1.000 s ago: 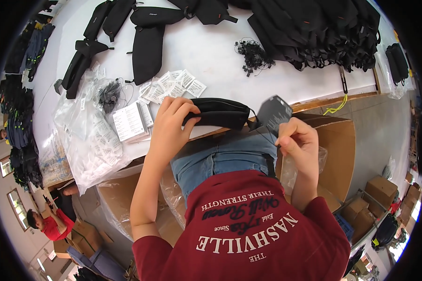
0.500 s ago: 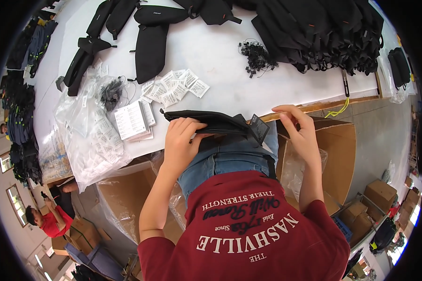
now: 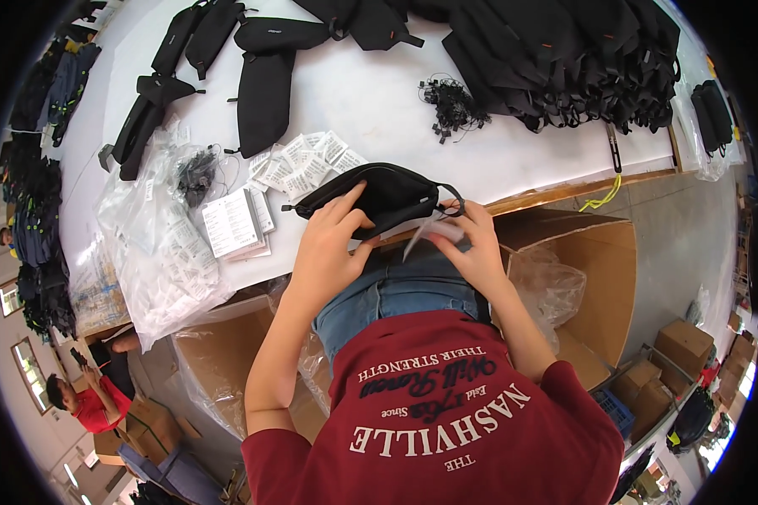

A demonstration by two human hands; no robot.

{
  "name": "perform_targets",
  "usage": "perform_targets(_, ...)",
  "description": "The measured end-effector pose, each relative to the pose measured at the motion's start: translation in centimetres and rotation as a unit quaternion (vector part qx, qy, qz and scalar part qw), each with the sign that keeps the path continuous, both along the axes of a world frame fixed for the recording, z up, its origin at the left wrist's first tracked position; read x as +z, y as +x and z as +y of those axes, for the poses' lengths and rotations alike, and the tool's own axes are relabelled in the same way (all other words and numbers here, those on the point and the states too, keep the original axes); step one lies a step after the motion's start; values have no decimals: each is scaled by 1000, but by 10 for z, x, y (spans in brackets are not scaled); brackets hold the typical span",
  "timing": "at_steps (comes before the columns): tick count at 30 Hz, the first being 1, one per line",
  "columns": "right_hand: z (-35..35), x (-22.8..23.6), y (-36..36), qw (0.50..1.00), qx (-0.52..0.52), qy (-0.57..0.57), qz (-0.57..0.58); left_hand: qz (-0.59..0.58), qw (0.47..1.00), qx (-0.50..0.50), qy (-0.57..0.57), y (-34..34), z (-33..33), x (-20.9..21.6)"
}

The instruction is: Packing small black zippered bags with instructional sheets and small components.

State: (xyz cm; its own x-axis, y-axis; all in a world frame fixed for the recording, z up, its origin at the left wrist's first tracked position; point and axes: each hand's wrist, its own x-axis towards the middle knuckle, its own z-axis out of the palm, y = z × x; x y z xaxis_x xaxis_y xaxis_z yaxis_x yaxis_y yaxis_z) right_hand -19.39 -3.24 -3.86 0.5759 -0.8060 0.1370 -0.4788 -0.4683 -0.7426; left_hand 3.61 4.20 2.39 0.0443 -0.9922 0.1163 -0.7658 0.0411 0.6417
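A small black zip pouch point(image 3: 383, 198) is held over the table's near edge, its mouth gaping. My left hand point(image 3: 328, 240) grips its near side, fingers reaching into the opening and the thumb outside. At the pouch's right end, beside a black loop, my right hand point(image 3: 478, 252) pinches a pale hang tag point(image 3: 429, 234), partly hidden by the fingers. Just beyond the pouch lie several small white printed packets point(image 3: 299, 168). Left of them sits a stack of white printed cards point(image 3: 232, 223).
A clear plastic bag point(image 3: 173, 261) of white packets lies at the table's left. Black pouches point(image 3: 265, 101) and a large black pile point(image 3: 564, 63) fill the far side. Black tag strings point(image 3: 455, 105) lie midway. An open carton point(image 3: 602, 286) stands below right; another person point(image 3: 97, 400) is far left.
My right hand has come in from the right and taken hold of the hang tag. The pouch has tipped and its mouth has spread, with my left fingers now inside it.
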Motion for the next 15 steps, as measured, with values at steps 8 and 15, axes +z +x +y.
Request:
perform_targets(8,-18,16,-23,883,-64,408,-222,-22,996,-5,84,1,-9,11)
perform_targets(15,-38,54,-87,927,-42,355,-117,18,991,19,133,-6,-16,7)
